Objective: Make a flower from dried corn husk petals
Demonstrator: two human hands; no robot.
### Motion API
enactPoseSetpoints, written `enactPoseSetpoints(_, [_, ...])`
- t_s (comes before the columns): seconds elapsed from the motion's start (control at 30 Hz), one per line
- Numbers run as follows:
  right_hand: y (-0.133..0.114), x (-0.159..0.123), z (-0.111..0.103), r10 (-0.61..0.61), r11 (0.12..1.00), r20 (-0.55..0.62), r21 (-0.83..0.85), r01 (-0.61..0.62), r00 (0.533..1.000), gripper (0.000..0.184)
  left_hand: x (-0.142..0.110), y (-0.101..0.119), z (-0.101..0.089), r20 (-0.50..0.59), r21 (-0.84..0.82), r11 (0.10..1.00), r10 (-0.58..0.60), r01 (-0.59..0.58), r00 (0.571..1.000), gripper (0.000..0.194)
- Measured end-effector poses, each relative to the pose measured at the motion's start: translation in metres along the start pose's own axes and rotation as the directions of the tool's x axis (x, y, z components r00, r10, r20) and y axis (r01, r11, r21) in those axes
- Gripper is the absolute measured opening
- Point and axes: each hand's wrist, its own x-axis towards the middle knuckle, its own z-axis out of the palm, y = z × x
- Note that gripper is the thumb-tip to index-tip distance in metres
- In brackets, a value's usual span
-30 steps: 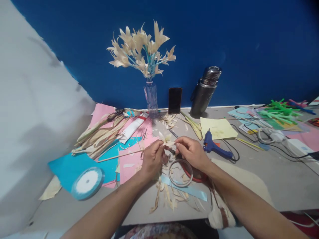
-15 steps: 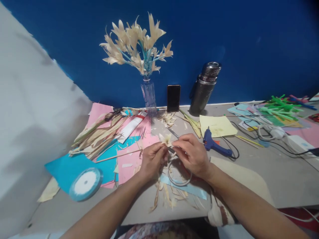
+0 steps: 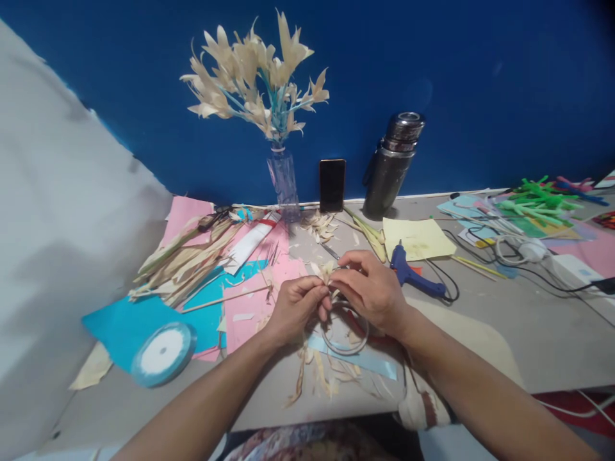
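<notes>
Both hands meet at the small pale husk flower (image 3: 327, 271), which is held above the table (image 3: 528, 333), just in front of the clear tape ring (image 3: 346, 333). The left hand (image 3: 295, 306) pinches the flower's base between thumb and fingertips. The right hand (image 3: 372, 291) is curled over the flower from the other side, its fingertips closed on the petals; whether it also grips a tool cannot be told.

Taking the tape ring as landmark: husk scraps (image 3: 319, 378) lie nearer the person, on a light blue strip (image 3: 369, 366). To its left lie pink paper (image 3: 250, 301) and blue paper (image 3: 125, 323), a wooden skewer (image 3: 225, 299), and further left a white ribbon spool (image 3: 162, 352). Beyond those sits a pile of dried husk strips (image 3: 187, 259). To the ring's right lies a blue glue gun (image 3: 408, 276), beside a yellow sheet (image 3: 417, 238). Behind the ring, against the blue wall, stand a vase of husk flowers (image 3: 283, 182), a phone (image 3: 332, 185) and a steel flask (image 3: 391, 163).
</notes>
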Motion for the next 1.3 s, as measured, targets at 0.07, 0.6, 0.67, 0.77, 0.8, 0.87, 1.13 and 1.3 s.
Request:
enactPoseSetpoints(0.07, [0.0,0.001,-0.002,-0.008,0.999,0.036,-0.034,0.009,0.999,0.011,-0.001,-0.003,-0.001,-0.015,0.022,1.0,-0.015,0.015,1.0,0.023])
enactPoseSetpoints(0.6, [-0.004,0.006,-0.004,-0.074,0.978,0.104,-0.189,0.093,0.992,0.014,-0.001,-0.008,-0.008,0.068,0.468,0.844,0.261,-0.262,0.963,0.021])
enactPoseSetpoints(0.67, [-0.005,0.006,-0.004,-0.077,0.976,0.11,-0.196,0.098,0.991,0.014,-0.001,-0.008,-0.008,0.073,0.487,0.831,0.27,-0.271,0.96,0.02])
enactPoseSetpoints(0.77, [-0.007,0.008,-0.005,-0.084,0.973,0.113,-0.205,0.106,0.99,0.015,-0.001,-0.011,-0.007,0.063,0.491,0.834,0.257,-0.254,0.964,0.023])
enactPoseSetpoints(0.8, [-0.008,0.008,-0.005,-0.086,0.973,0.115,-0.205,0.109,0.99,0.015,-0.001,-0.012,-0.007,0.057,0.489,0.837,0.25,-0.246,0.966,0.025])
enactPoseSetpoints(0.87, [-0.009,0.009,-0.004,-0.086,0.973,0.117,-0.204,0.109,0.989,0.015,-0.001,-0.015,-0.007,0.048,0.496,0.833,0.256,-0.245,0.966,0.03])
enactPoseSetpoints(1.13, [-0.01,0.005,-0.001,-0.038,0.98,0.116,-0.191,0.06,0.993,0.012,-0.001,-0.018,-0.008,0.042,0.622,0.704,0.407,-0.343,0.913,0.03])
enactPoseSetpoints(1.3, [-0.009,0.006,-0.003,-0.036,0.998,0.037,-0.056,0.038,0.999,0.011,0.003,-0.022,-0.011,-0.099,0.384,0.903,0.247,-0.192,0.964,0.032])
